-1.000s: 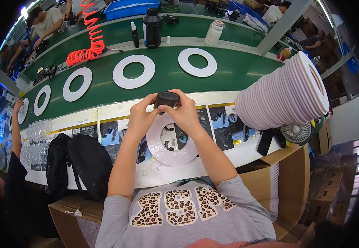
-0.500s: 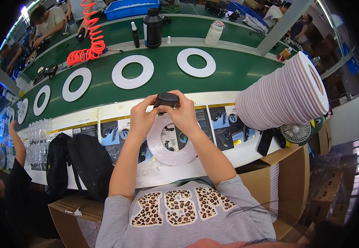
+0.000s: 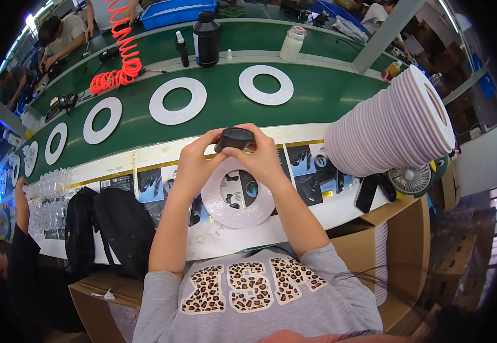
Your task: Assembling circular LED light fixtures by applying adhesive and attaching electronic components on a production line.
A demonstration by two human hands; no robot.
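Green belt (image 3: 223, 86) and white bench (image 3: 214, 239) crowded on both sides, black part in two-hand hold

Bench ran along the near side of the belt, bowed by the fisheye. Clutter first: a tall leaning ring stack (image 3: 386, 123) filled the right end and hid some of the belt behind it. Small fan (image 3: 410, 180) and black phone (image 3: 366, 194) sat near its base, open carton (image 3: 404, 246) below the bench edge. Left end had a black bag (image 3: 125, 223) at the near edge, then clear plastic pieces (image 3: 51, 188) in a heap, with a co-worker's hand (image 3: 21, 186) beside them. Far side of the belt: black bottle (image 3: 206, 40), white jar (image 3: 292, 44), and red coiled hose (image 3: 117, 74) hanging down

Grip: left hand (image 3: 200, 157) and right hand (image 3: 257, 151) both closed on the black part (image 3: 234, 139), thumbs on the near side, fingers round the flanks. Part was in front of the person, over the bench's far side near the belt; clearance underneath, cannot tell. Forearms covered some of the printed packaging (image 3: 305, 177) laid along the bench

Materials: part looked smooth, dark, rounded, with an oval top face. White ring (image 3: 237, 217) just below the hands was flat with a speckled, glittery surface, packaging print showing through its hole. More flat rings (image 3: 156, 102) lay spaced along the belt. Stack edges read as ribbed, pale pinkish layers; hose was glossy spirals, carton plain brown board
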